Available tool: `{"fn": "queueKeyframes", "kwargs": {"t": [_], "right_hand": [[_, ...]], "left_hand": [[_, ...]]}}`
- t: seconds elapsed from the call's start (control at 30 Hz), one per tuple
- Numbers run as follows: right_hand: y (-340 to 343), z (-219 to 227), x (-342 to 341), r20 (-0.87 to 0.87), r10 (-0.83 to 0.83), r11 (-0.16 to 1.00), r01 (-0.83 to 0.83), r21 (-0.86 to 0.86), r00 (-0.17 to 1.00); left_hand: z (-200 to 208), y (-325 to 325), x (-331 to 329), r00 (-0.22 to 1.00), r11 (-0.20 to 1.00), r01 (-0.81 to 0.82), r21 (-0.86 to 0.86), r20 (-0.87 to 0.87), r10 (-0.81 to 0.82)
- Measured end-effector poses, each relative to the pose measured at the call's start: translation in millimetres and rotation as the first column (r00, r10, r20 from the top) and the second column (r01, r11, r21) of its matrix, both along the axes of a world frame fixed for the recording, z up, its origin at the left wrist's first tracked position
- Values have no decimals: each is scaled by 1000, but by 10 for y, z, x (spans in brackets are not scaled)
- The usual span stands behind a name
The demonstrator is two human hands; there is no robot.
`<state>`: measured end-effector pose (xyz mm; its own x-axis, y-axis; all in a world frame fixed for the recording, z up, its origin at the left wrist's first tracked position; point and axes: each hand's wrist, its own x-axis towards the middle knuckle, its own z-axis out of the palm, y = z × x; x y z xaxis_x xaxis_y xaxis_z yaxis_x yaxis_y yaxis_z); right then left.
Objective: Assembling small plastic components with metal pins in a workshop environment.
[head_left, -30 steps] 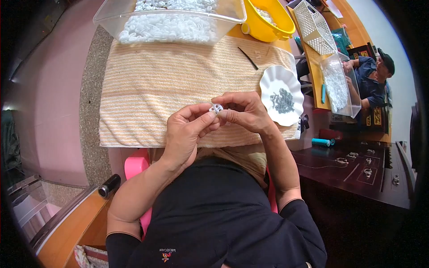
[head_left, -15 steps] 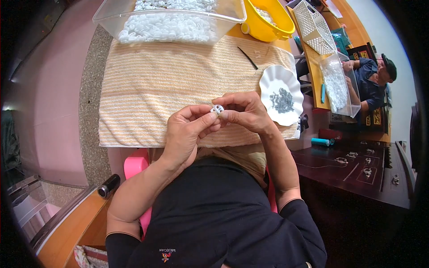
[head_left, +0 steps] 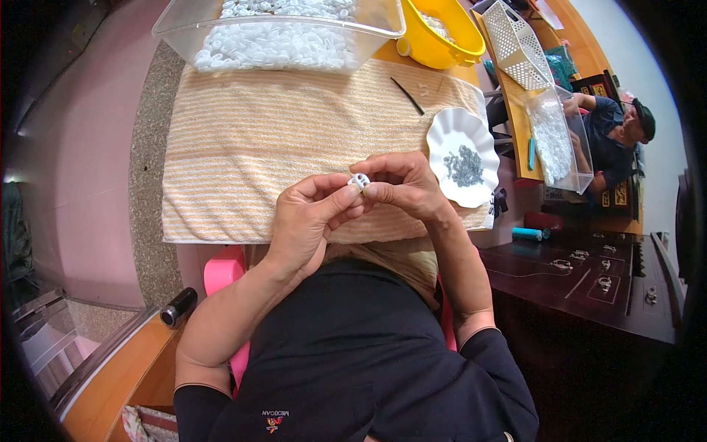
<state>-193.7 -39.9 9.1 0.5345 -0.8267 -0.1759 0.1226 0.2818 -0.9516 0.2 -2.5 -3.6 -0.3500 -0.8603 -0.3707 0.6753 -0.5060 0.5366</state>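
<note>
A small white plastic piece with holes (head_left: 359, 180) is pinched between both my hands, above the near part of a striped towel. My left hand (head_left: 313, 210) grips it from the left with thumb and forefinger. From the right, the thumb and fingers of my right hand (head_left: 405, 184) close on the same piece. The fingertips cover part of it. To the right of my right hand lies a white scalloped plate (head_left: 482, 195) holding many small grey metal-looking bits (head_left: 464, 166). A thin black stick-like tool (head_left: 407, 96) rests on the towel (head_left: 243, 147) beyond.
At the far edge stands a clear bin (head_left: 280, 33) of white plastic pieces, beside a yellow tub (head_left: 442, 44). At right, another person (head_left: 615, 132) sits by a clear box of white pieces (head_left: 552, 140). A black cylinder (head_left: 179, 307) lies at left.
My hands and the white piece stay nearly where they were. The other person's head and arm have shifted slightly.
</note>
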Motion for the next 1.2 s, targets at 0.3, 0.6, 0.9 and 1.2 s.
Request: {"fn": "queueKeyframes", "kwargs": {"t": [0.3, 0.6, 0.9, 1.2], "right_hand": [[31, -11, 15, 51, -11, 1000, 11, -7, 999], [19, 6, 26, 29, -5, 987, 9, -160, 1000], [25, 124, 34, -58, 24, 957, -39, -288, 998], [94, 210, 119, 17, -14, 967, 18, -253, 1000]], "left_hand": [[0, -4, 1, 999, 1000, 13, 13, -35, -12], [20, -35, 30, 991, 996, 78, -31, -107, -81], [31, -23, 35, 980, 988, 127, -85, -143, -138], [41, 10, 24, 981, 987, 129, -100, -135, -142]]}}
